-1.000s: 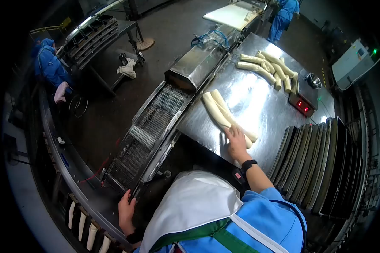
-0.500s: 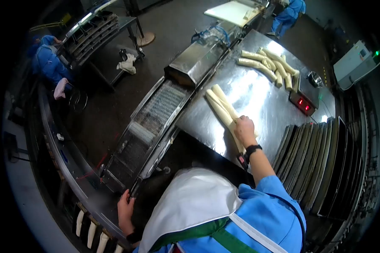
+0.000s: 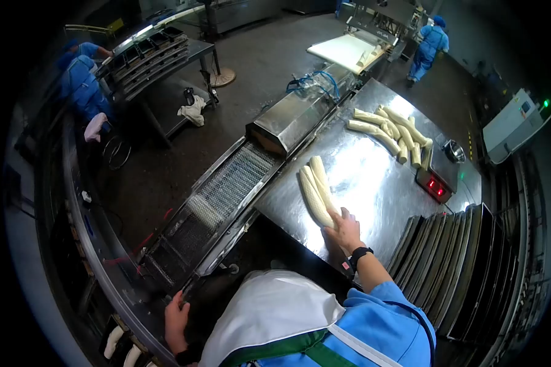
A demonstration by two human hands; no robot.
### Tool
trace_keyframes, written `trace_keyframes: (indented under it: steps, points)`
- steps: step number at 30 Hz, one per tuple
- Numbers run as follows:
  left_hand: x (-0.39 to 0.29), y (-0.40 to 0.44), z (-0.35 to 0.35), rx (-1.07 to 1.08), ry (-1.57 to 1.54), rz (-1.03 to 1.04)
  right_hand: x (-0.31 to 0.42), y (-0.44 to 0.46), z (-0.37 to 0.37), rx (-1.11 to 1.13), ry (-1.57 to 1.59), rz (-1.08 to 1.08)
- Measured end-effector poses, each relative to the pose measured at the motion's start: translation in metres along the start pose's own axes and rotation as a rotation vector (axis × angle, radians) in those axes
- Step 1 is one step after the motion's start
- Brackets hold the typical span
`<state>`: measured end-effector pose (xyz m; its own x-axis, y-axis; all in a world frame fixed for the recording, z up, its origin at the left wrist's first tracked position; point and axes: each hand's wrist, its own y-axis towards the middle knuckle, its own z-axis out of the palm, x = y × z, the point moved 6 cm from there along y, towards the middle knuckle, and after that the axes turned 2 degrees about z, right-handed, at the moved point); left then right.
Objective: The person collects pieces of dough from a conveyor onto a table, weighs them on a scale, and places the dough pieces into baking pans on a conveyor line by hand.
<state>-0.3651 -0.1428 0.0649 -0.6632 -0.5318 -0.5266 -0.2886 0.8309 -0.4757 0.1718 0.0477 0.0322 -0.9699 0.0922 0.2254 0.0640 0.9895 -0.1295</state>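
Long pale dough rolls point(image 3: 313, 194) lie side by side on the steel table point(image 3: 281, 199), near its front left. My right hand point(image 3: 345, 230) rests on their near ends with its fingers apart; the palm hides part of the rolls. My left hand point(image 3: 176, 318) is low on the left, at the near end of the mesh conveyor point(image 3: 232, 174), its fingers partly spread and nothing seen in them. A pile of several more dough rolls point(image 3: 395, 131) lies toward the back right of the table, beside a scale point(image 3: 434, 185) with a red display.
Stacked dark trays point(image 3: 441, 263) stand at the right. A metal bowl point(image 3: 453, 151) sits by the scale. Left of the table is a metal conveyor cover point(image 3: 300, 116). Workers in blue stand at a rack point(image 3: 156, 61) back left; another person point(image 3: 428, 49) is back right.
My right hand has shifted over the near ends of the rolls, its fingers now more spread. The view has tilted slightly upward. The person at the back right has moved.
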Motion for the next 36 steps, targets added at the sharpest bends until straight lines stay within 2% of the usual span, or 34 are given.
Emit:
trace_keyframes:
  steps: [1,3,5,6,9,12,14,15,19,21,23,25,26,27,29,30,31,33,35,36]
  points:
    - [0.005,0.004,0.002,-0.007,-0.011,-0.011,0.0,0.002,0.005,0.004,-0.006,-0.016]
    - [0.017,0.012,0.015,-0.059,-0.305,0.155,-0.005,0.008,0.015,-0.08,0.0,0.11]
    - [0.024,0.02,0.026,-0.134,-0.317,0.176,0.001,0.011,0.017,-0.115,-0.007,0.157]
    - [0.033,0.029,0.036,-0.131,-0.387,0.114,0.006,0.012,0.017,-0.085,0.007,0.18]
    - [0.084,0.039,0.089,-0.179,-0.503,-0.063,0.013,0.012,0.024,-0.191,-0.077,0.109]
    - [0.164,0.028,0.163,-0.228,-0.521,-0.397,0.025,0.011,0.028,-0.138,-0.138,0.096]
    - [0.178,0.0,0.178,-0.267,-0.455,-0.554,0.033,0.01,0.025,-0.106,-0.116,0.089]
    - [0.19,-0.011,0.192,-0.27,-0.558,-0.683,0.035,0.011,0.026,-0.096,-0.141,0.092]
    - [0.238,-0.047,0.23,-0.279,-0.705,-0.746,0.047,0.017,0.028,-0.107,-0.141,0.062]
    - [0.254,-0.058,0.229,-0.299,-0.78,-0.758,0.055,0.02,0.03,0.069,-0.142,0.082]
    - [0.257,-0.066,0.229,-0.209,-0.763,-0.652,0.06,0.028,0.025,0.121,-0.118,0.031]
    - [0.256,-0.071,0.221,-0.26,-0.715,-0.654,0.067,0.034,0.024,0.336,-0.122,0.102]
    - [0.255,-0.076,0.216,-0.299,-0.647,-0.656,0.054,0.047,0.041,0.278,-0.12,-0.009]
    - [0.264,-0.075,0.218,-0.305,-0.661,-0.661,0.047,0.057,0.051,0.275,-0.127,-0.023]
    - [0.287,-0.071,0.226,-0.464,-0.599,-0.521,0.055,0.069,0.075,0.609,0.393,0.038]
    - [0.241,-0.087,0.185,-0.353,-0.748,-0.586,0.079,0.066,0.061,0.486,0.628,0.02]
    - [0.239,-0.086,0.176,-0.401,-0.774,-0.518,0.108,0.066,0.051,0.641,0.853,0.032]
    - [0.231,-0.08,0.15,-0.458,-0.778,-0.414,0.175,0.073,0.028,0.613,0.867,-0.182]
    - [0.209,-0.081,0.108,-0.553,-0.81,-0.321,0.269,0.033,-0.037,0.824,0.705,-0.343]
    - [0.21,-0.079,0.095,-0.635,-0.867,-0.256,0.299,0.023,-0.048,0.924,0.77,-0.383]
